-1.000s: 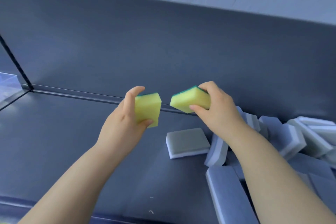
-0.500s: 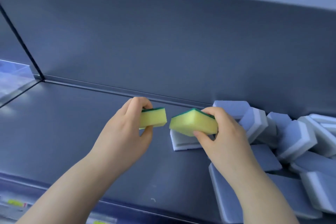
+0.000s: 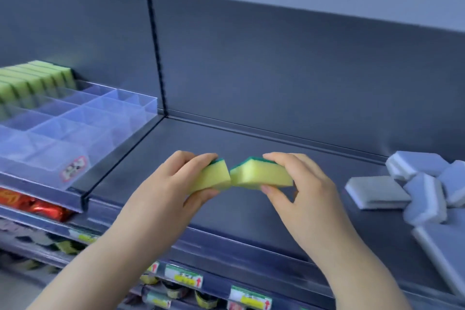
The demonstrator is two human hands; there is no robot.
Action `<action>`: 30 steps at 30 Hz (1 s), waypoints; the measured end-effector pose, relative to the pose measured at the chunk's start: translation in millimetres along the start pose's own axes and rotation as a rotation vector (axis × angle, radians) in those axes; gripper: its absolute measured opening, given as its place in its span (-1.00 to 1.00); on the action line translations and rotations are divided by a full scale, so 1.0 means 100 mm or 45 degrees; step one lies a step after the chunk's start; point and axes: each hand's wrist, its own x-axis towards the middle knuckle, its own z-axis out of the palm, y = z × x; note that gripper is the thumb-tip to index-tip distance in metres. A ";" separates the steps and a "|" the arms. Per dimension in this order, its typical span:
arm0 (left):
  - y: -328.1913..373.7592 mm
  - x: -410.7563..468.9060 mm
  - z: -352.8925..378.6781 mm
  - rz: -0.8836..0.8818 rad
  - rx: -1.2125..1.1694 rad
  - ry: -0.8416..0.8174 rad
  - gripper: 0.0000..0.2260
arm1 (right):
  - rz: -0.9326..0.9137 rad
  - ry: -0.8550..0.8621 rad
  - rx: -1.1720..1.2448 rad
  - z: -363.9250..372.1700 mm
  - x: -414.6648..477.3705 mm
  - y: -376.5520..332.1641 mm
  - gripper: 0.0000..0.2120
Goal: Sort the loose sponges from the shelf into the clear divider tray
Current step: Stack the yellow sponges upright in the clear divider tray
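Change vs. 0.5 s ago: the view has swung left, so the clear divider tray (image 3: 141,106) is now in sight on the neighbouring shelf section. The grey sponges (image 3: 422,184) now sit at the far right. The two held sponges, apart before, now meet corner to corner.

Left sponge (image 3: 211,178) and right sponge (image 3: 259,173): yellow foam blocks, rectangular, with a thin dark-green scouring layer on top. Both are held above the dark shelf (image 3: 226,141), well apart from the tray.

Tray: transparent hard plastic, gridded compartments; a row of yellow-green sponges (image 3: 32,80) stands on edge along its back.

Left hand (image 3: 163,191): fingers (image 3: 198,158) curled over the green face, thumb beneath, pinching its sponge. Right hand (image 3: 304,191): the same pinch, thumb under the yellow face.
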 end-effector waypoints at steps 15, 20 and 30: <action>-1.18 -0.47 -1.07 -0.264 -0.105 0.215 -0.61 | 0.016 -0.072 0.206 1.09 0.29 -1.01 -0.60; -1.27 -0.16 -1.08 -0.242 -0.063 0.232 -0.61 | 0.017 -0.023 0.324 1.16 0.55 -0.90 -0.54; -1.82 0.14 -1.34 -0.237 0.007 0.270 -0.60 | -0.028 -0.066 0.420 1.64 1.18 -1.13 -0.60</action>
